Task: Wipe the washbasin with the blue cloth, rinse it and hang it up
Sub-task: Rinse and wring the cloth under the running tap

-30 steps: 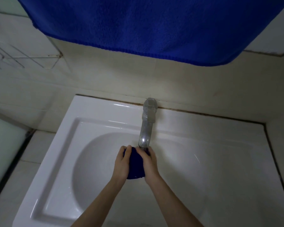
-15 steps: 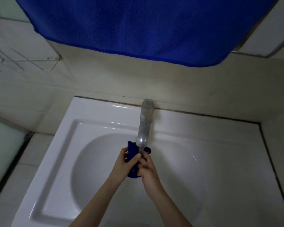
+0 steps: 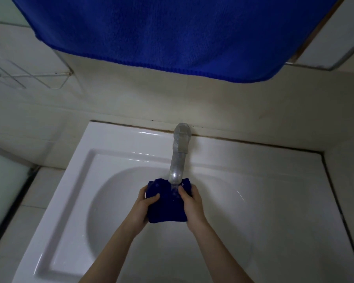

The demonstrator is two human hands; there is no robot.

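Head view: blue cloth (image 3: 166, 205) is bunched into a wad over the bowl of the washbasin (image 3: 119, 152), right under the spout of the tap (image 3: 178, 158). A thin stream of water looks to land on the cloth's top edge. Left hand (image 3: 144, 205) grips the wad's left side, thumb across the front and fingers curled round the back. Right hand (image 3: 192, 203) grips the right side the same way. The cloth is held between both hands, above the bowl bottom. A large blue towel (image 3: 161, 31) hangs across the top, in front of the tiled wall. Wire rack (image 3: 18, 76) is on the wall at left.
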